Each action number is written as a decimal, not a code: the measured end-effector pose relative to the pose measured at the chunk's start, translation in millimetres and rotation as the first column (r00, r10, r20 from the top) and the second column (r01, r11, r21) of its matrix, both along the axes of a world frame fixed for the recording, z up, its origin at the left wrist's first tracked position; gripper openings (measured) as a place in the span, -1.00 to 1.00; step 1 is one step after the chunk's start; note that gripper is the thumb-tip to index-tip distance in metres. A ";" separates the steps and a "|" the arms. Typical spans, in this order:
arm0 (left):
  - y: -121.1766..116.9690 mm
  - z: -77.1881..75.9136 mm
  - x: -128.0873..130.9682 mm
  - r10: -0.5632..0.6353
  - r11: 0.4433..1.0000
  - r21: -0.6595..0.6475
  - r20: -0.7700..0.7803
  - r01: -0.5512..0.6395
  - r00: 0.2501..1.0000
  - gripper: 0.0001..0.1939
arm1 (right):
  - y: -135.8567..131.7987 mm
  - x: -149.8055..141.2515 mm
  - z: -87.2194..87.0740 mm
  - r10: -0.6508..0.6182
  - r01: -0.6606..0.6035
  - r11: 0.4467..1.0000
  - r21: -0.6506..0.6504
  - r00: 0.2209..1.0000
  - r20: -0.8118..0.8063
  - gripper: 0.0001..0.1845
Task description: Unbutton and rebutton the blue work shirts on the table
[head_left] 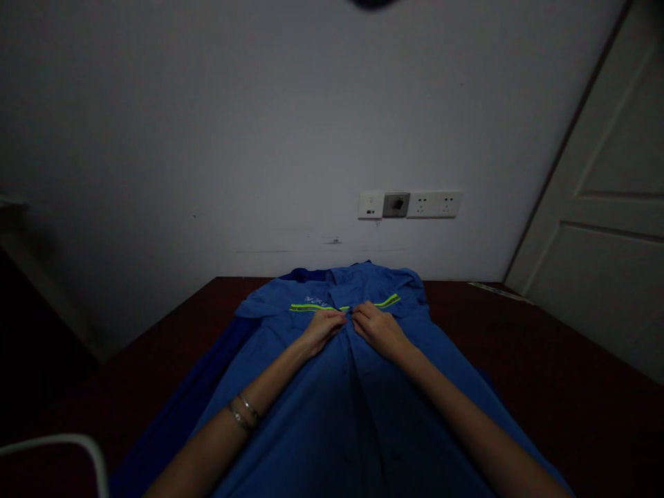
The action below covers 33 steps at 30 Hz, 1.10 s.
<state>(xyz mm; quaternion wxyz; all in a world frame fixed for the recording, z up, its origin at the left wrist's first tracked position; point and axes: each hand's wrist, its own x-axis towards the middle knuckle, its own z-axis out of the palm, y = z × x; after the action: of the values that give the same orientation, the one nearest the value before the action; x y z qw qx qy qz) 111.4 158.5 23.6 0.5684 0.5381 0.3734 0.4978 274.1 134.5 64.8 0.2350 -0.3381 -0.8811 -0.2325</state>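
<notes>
A blue work shirt [301, 387] with yellow-green reflective strips and white lettering on the chest lies spread out, its collar toward the wall. My left hand [324, 330] pinches the left front edge just below the strip. Close beside it, my right hand [377, 330] has its fingers closed on the opposite front edge. The two sets of fingertips nearly meet at the front opening. Any button between them is too small and dark to make out. Below my hands the front hangs apart in a dark gap.
A dark red table [467, 332] bears the shirt, and darker blue cloth [181, 408] shows under its left side. Behind is a pale wall with a socket panel [434, 205]. At right stands a white door [612, 263]; at lower left, a white curved bar [86, 443].
</notes>
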 end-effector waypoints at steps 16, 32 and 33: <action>-18.4 29.9 -8.1 0.381 0.653 0.744 -0.487 0.144 0.786 -0.62 | 7.2 6.5 -4.6 0.100 -0.101 0.994 -0.029 0.995 -0.026 -0.84; -8.7 18.7 -13.6 0.388 0.697 0.681 -0.623 0.226 0.679 -0.79 | 6.7 7.3 -5.9 0.118 -0.118 0.993 0.010 0.993 0.025 -0.83; -7.5 17.0 -13.8 0.392 0.705 0.678 -0.615 0.206 0.684 -0.79 | 6.8 7.0 -6.2 0.120 -0.120 0.993 0.015 0.992 0.033 -0.83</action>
<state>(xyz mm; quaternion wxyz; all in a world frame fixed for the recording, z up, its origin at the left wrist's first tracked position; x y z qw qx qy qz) 97.6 151.0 40.6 0.0958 0.8406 0.3764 0.3776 281.1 141.2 58.5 0.2371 -0.2787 -0.9016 -0.2308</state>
